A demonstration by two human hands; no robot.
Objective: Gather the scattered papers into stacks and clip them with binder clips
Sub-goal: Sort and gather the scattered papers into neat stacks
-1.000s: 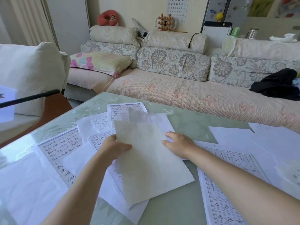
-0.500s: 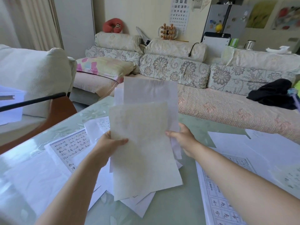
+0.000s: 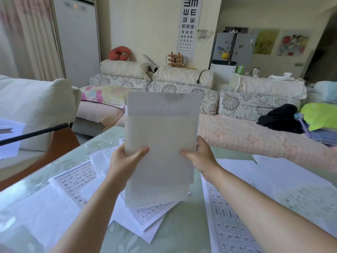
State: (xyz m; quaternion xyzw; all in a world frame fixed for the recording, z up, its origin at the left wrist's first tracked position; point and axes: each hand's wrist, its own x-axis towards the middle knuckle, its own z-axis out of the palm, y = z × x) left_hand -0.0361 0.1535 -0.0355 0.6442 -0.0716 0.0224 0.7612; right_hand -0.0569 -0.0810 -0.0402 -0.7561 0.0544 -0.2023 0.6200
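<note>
From my station the sheets [image 3: 160,143] look like thin matt paper, faintly see-through at the top edge. The tabletop [image 3: 182,236] is glossy and smooth and throws back light. The sofa seat [image 3: 246,136] is quilted cloth with a rough texture. The chair back [image 3: 62,143] looks like smooth reddish wood with a slight sheen.
</note>
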